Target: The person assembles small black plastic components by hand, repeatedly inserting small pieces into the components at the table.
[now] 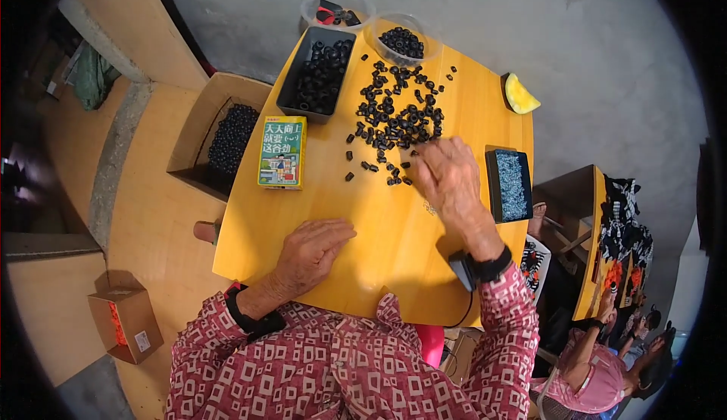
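Many small black cylindrical parts [397, 121] lie loose over the far middle of the yellow table [363, 246]. At their near right edge is my right hand [452, 181], its fingers curled down and its fingertips among the closest pieces. Whatever the fingers pinch is hidden beneath them. My left hand [312, 257] rests on the table near its front edge, fingers stretched out together toward the right, with no part in them. A dark rectangular tray [285, 102] of larger black ring-like parts stands at the far left. Behind the loose pieces is a clear round tub [433, 50] holding more black parts.
A yellow-green carton [282, 153] stands left. Another clear tub [337, 0] holds red-and-black items. At right are a black tray [509, 185] of thin silvery pieces and a yellow wedge [520, 96]. A cardboard box [189, 128] of dark parts stands beyond the left edge; people sit at right.
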Available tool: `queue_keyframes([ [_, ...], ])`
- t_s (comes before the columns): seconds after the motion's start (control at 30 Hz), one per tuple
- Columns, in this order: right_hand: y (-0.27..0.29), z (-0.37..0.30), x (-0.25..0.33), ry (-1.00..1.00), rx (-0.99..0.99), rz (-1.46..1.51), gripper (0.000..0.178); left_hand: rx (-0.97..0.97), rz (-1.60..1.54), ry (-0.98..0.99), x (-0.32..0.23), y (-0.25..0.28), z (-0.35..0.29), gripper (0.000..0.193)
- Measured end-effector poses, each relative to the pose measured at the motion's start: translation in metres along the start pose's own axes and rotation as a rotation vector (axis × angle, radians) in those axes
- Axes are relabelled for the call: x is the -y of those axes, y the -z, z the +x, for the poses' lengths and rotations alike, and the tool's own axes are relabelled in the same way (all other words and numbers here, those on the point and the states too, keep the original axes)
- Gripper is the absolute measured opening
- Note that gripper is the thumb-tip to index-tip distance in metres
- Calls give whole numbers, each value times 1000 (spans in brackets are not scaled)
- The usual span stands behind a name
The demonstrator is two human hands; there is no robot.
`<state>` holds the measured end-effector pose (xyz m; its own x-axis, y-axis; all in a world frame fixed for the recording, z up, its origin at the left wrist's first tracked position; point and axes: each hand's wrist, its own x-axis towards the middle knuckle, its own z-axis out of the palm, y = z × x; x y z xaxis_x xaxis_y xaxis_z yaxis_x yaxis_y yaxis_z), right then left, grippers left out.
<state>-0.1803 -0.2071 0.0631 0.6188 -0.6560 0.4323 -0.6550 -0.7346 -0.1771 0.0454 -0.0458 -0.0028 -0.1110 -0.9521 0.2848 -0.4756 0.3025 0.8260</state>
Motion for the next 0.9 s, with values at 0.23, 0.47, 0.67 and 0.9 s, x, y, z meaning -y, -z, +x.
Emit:
queue_keyframes([
  [0.23, -54, 58, -24, 100, 39, -4, 13, 13, -13, -11, 2, 1, 1, 21],
  [0.47, -65, 73, -20, 48, 239, -168, 19, 8, -42, -14, 3, -1, -2, 20],
  [0.67, -67, 72, -17, 28, 194, -99, 24, 1, -23, -26, 1, -1, -1, 16],
  [0.9, -15, 49, 22, 8, 9, 152, 18, -8, -231, 250, -13, 10, 1, 19],
])
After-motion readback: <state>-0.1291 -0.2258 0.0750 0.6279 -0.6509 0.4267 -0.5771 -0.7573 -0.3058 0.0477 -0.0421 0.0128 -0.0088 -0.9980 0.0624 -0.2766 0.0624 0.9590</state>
